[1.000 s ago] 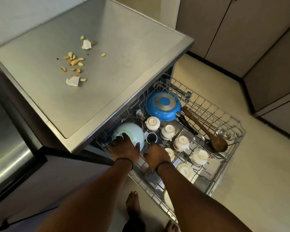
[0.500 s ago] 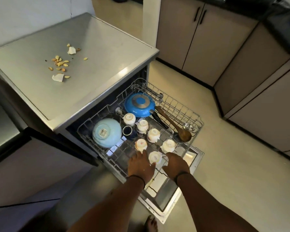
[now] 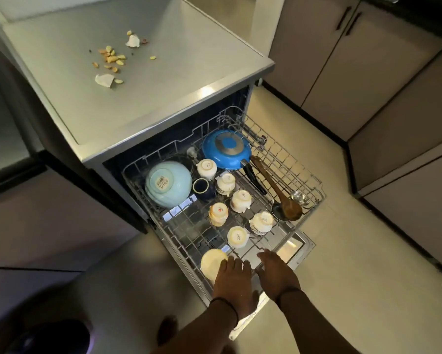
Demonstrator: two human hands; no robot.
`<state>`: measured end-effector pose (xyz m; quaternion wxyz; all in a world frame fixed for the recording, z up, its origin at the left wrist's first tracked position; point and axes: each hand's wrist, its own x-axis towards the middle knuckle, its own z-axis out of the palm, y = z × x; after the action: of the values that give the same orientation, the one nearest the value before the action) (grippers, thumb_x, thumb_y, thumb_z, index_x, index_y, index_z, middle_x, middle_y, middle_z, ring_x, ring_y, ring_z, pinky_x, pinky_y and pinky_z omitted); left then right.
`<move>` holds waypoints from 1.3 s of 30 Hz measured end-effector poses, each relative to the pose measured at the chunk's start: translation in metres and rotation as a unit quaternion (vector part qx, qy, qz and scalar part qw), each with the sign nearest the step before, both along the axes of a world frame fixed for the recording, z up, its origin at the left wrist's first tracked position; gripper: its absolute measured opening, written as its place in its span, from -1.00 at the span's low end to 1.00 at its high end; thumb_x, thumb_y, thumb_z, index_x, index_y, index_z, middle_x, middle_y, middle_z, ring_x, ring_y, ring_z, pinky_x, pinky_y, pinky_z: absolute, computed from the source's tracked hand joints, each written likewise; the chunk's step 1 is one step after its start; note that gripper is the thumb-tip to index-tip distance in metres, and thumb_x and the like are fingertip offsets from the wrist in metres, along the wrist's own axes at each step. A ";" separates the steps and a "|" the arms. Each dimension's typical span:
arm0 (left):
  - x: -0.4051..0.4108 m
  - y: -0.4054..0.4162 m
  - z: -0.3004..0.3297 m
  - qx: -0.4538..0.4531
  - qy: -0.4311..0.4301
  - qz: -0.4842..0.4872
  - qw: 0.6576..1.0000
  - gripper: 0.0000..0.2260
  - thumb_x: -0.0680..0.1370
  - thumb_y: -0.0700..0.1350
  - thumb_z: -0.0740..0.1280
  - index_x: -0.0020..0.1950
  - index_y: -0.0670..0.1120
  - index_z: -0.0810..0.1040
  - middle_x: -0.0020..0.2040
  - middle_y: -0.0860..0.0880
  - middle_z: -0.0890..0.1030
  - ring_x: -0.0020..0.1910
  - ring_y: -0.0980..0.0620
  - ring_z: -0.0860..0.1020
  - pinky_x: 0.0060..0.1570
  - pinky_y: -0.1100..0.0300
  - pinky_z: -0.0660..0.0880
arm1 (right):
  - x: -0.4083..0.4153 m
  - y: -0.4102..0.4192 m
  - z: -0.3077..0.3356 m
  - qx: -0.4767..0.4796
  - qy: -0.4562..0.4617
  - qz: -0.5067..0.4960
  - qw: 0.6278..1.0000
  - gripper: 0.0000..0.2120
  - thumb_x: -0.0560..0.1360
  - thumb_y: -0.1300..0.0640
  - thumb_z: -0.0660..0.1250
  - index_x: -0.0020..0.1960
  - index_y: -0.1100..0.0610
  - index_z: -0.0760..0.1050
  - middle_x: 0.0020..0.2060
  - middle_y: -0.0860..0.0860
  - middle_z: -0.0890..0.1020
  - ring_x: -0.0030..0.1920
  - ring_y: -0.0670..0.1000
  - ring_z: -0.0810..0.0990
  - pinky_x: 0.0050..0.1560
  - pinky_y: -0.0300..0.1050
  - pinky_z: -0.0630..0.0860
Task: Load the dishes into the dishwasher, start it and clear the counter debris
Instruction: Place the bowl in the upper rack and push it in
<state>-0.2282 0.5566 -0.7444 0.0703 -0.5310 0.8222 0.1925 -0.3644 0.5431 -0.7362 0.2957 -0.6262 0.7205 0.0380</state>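
Note:
The wire dishwasher rack (image 3: 308, 172) stands pulled out over the open door. It carries an upturned pale blue bowl (image 3: 168, 183), a blue pan (image 3: 226, 149), a wooden spoon (image 3: 276, 186), a dark mug (image 3: 201, 187), several upturned white cups (image 3: 237, 236) and a cream bowl (image 3: 212, 261) at the front. My left hand (image 3: 234, 279) lies on the rack's front edge beside the cream bowl, fingers loosely spread. Just to its right, my right hand (image 3: 275, 270) reaches to the front rim with its fingers extended. Food debris (image 3: 111, 60) lies scattered on the steel counter (image 3: 163, 80).
Two torn white scraps (image 3: 104, 79) lie among the debris. Beige cabinets (image 3: 355, 60) line the right side, with tiled floor (image 3: 355, 251) between them and the dishwasher. A steel ladle and a small steel cup (image 3: 299, 198) sit at the rack's right end. My foot (image 3: 167, 330) stands below.
Both hands have drawn back from the bowl and cups to the rack's front edge. The rack has slid further out of the dishwasher, and the cream bowl at its front now shows.

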 end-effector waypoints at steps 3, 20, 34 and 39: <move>-0.010 0.006 -0.005 -0.009 -0.001 0.006 1.000 -0.44 0.16 0.23 0.38 0.00 -0.12 0.63 -0.12 -0.13 0.62 -0.04 -0.19 0.60 0.10 -0.08 0.54 | -0.007 -0.003 -0.006 -0.032 0.025 0.051 0.998 -0.58 0.59 0.04 0.20 0.44 0.03 0.33 0.48 0.00 0.29 0.51 0.00 0.16 0.47 -0.14 0.13; -0.113 0.002 -0.051 -0.083 0.021 0.253 0.964 -0.81 0.42 -0.04 0.16 -0.16 0.04 0.57 -0.35 0.07 0.56 -0.40 0.07 0.55 -0.38 0.23 0.49 | -0.144 -0.071 -0.051 -0.205 -0.006 0.305 0.930 -0.63 0.44 -0.03 0.11 -0.14 0.00 0.70 -0.11 -0.02 0.71 0.01 0.07 0.67 0.23 -0.03 0.31; -0.099 -0.018 -0.084 -0.176 0.021 0.304 0.936 -0.84 0.37 -0.21 0.27 -0.08 -0.02 0.48 -0.27 0.01 0.52 -0.30 0.01 0.48 -0.31 0.18 0.48 | -0.127 -0.102 -0.096 -0.286 -0.074 0.354 0.887 -0.83 0.49 0.08 0.25 -0.06 0.00 0.63 -0.12 -0.04 0.64 0.05 0.06 0.60 0.36 0.06 0.26; -0.079 -0.035 -0.086 -0.188 0.004 0.280 0.941 -0.79 0.37 -0.19 0.31 -0.02 -0.01 0.47 -0.23 -0.01 0.53 -0.27 0.01 0.50 -0.30 0.18 0.47 | -0.108 -0.122 -0.095 -0.311 -0.095 0.349 0.879 -0.80 0.50 0.09 0.23 -0.09 0.01 0.64 -0.11 -0.03 0.65 0.09 0.09 0.60 0.37 0.05 0.23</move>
<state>-0.3071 0.5221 -0.8302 -0.0913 -0.7426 0.6617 0.0485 -0.4728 0.4207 -0.8314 0.1197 -0.8974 0.3984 -0.1469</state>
